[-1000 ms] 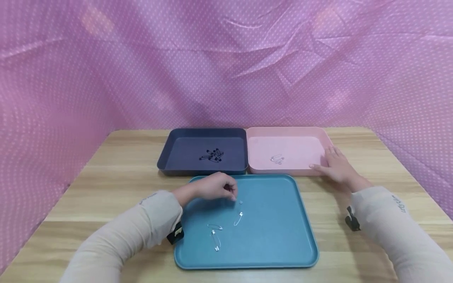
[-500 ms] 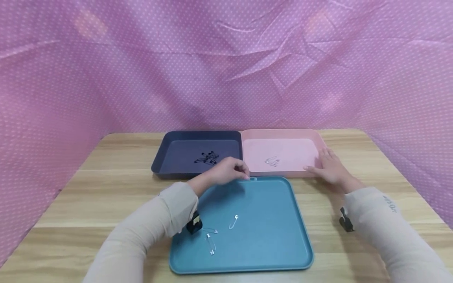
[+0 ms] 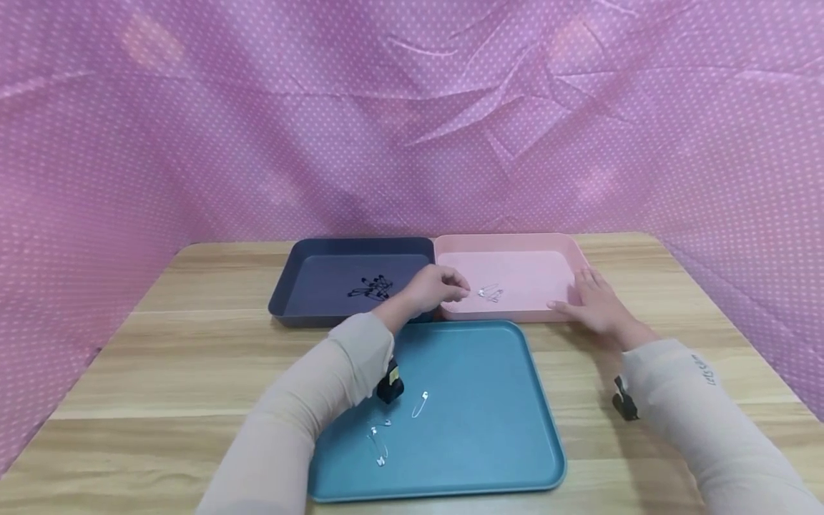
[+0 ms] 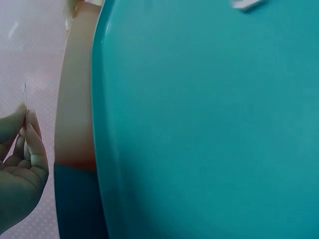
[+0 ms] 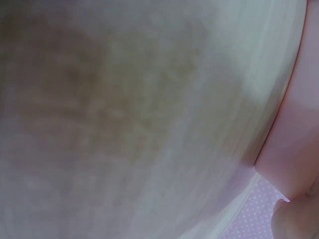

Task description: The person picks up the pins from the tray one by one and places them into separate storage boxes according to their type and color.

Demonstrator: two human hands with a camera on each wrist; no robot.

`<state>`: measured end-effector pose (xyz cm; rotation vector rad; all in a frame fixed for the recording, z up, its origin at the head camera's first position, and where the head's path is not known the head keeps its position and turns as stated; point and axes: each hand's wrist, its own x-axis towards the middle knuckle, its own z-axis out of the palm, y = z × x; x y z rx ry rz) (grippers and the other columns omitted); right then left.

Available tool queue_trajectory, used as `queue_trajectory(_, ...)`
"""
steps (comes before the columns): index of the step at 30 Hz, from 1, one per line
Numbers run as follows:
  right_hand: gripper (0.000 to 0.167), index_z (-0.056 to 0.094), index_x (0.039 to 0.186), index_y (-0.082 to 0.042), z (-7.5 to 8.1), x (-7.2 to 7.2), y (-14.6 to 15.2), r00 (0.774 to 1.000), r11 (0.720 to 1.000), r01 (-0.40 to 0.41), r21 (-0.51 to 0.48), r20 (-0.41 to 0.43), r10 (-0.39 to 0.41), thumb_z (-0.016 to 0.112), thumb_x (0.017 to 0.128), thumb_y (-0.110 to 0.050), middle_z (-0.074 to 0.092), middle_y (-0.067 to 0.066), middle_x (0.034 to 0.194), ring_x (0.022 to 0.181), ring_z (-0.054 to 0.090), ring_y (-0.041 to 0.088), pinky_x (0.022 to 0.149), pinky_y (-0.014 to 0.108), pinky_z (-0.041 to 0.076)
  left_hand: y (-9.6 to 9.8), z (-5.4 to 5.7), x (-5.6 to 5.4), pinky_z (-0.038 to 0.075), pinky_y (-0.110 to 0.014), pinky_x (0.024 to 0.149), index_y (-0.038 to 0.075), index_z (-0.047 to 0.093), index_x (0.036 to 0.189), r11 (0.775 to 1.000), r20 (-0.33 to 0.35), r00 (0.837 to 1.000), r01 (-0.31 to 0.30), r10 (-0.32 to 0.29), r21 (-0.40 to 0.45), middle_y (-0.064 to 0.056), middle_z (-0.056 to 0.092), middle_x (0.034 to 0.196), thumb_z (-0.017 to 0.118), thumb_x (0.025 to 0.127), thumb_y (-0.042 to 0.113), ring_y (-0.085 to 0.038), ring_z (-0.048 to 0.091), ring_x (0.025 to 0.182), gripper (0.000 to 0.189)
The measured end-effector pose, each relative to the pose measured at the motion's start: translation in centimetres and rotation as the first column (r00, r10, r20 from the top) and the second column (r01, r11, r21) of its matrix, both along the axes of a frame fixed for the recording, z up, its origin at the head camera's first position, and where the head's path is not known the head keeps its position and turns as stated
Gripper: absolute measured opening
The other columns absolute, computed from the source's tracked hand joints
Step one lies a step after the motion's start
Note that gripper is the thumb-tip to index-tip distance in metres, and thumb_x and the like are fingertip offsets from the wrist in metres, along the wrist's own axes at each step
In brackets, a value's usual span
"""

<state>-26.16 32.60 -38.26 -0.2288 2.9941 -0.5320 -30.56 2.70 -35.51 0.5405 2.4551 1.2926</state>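
My left hand (image 3: 430, 289) is over the near left corner of the pink tray (image 3: 524, 272). Between thumb and finger it pinches a thin silver safety pin (image 4: 25, 92), plain in the left wrist view. Several silver safety pins (image 3: 491, 293) lie in the pink tray, just right of those fingertips. My right hand (image 3: 601, 307) rests on the tray's right side with fingers extended; only part of that hand (image 5: 296, 216) enters the right wrist view. More silver safety pins, one by itself (image 3: 420, 405), lie on the teal tray (image 3: 483, 422), partly beneath the left forearm.
A dark blue tray (image 3: 335, 275) with a heap of black safety pins (image 3: 371, 288) stands against the pink tray's left side. The wooden table (image 3: 193, 343) extends around the trays. A pink dotted cloth (image 3: 386, 143) hangs behind and at both sides.
My left hand has moved from above the teal tray, away and to the right, to the pink tray, carrying a safety pin. The right hand has stayed on the pink tray's side.
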Motion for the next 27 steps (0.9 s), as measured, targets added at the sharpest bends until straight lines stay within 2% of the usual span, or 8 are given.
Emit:
queue_trajectory(5, 0.097, -0.001, 0.130, 0.015, 0.0, 0.0, 0.0, 1.000, 1.000, 0.011, -0.002, 0.011, -0.011, 0.041, 0.081, -0.057, -0.007, 0.032, 0.135, 0.124, -0.007, 0.043, 0.097, 0.053, -0.001, 1.7, -0.4, -1.1, 0.046, -0.025, 0.069, 0.012, 0.064, 0.088, 0.998, 0.037, 0.997, -0.064, 0.062, 0.027, 0.002, 0.059, 0.087, 0.061, 0.080, 0.013, -0.011, 0.056, 0.079, 0.008)
queue_trajectory(10, 0.096, 0.000, 0.129, 0.017, 0.2, 0.1, -0.1, 1.000, 1.000, -0.002, -0.003, 0.003, 0.002, 0.042, 0.082, -0.055, -0.006, 0.034, 0.134, 0.123, -0.007, 0.043, 0.097, 0.051, -0.002, 3.1, -1.0, -1.9, 0.045, -0.022, 0.070, 0.010, 0.064, 0.091, 0.994, 0.060, 0.995, -0.088, 0.084, 0.059, 0.000, 0.059, 0.089, 0.061, 0.080, 0.009, -0.012, 0.055, 0.082, 0.012)
queue_trajectory(15, 0.095, 0.001, 0.129, 0.018, 0.3, 0.2, -0.3, 1.000, 1.000, -0.011, -0.015, 0.005, 0.011, 0.043, 0.082, -0.054, -0.005, 0.034, 0.134, 0.124, -0.007, 0.042, 0.097, 0.051, -0.002, 4.1, -1.7, -2.5, 0.043, -0.019, 0.069, 0.010, 0.065, 0.092, 0.994, 0.015, 0.994, -0.104, 0.104, 0.028, -0.001, 0.060, 0.092, 0.060, 0.079, 0.007, -0.012, 0.053, 0.084, 0.014)
queue_trajectory(18, 0.095, 0.001, 0.129, 0.018, 0.3, 0.2, -0.3, 1.000, 1.000, -0.010, -0.014, 0.011, 0.011, 0.042, 0.083, -0.054, -0.006, 0.033, 0.134, 0.124, -0.009, 0.041, 0.097, 0.051, -0.003, 4.7, -2.1, -3.0, 0.043, -0.020, 0.070, 0.010, 0.065, 0.092, 0.991, -0.004, 0.991, -0.134, 0.134, -0.002, -0.001, 0.060, 0.094, 0.059, 0.080, 0.006, -0.014, 0.053, 0.086, 0.015)
queue_trajectory(22, 0.095, -0.001, 0.129, 0.016, 0.3, 0.2, -0.3, 1.000, 1.000, 0.000, -0.019, 0.022, 0.001, 0.042, 0.083, -0.054, -0.008, 0.032, 0.135, 0.124, -0.012, 0.040, 0.097, 0.051, -0.003, 5.4, -2.5, -3.5, 0.041, -0.024, 0.075, 0.011, 0.066, 0.091, 0.982, -0.022, 0.983, -0.182, 0.181, -0.046, -0.001, 0.060, 0.096, 0.056, 0.079, 0.002, -0.015, 0.052, 0.089, 0.018)
queue_trajectory(27, 0.094, 0.001, 0.130, 0.016, 0.3, 0.1, -0.1, 1.000, 1.000, 0.001, -0.017, 0.021, -0.001, 0.042, 0.083, -0.054, -0.007, 0.032, 0.135, 0.124, -0.010, 0.040, 0.097, 0.051, -0.003, 6.2, -3.4, -4.5, 0.038, -0.024, 0.082, 0.009, 0.067, 0.086, 0.973, -0.054, 0.976, -0.213, 0.209, -0.087, -0.001, 0.062, 0.094, 0.053, 0.075, -0.003, -0.015, 0.052, 0.094, 0.021)
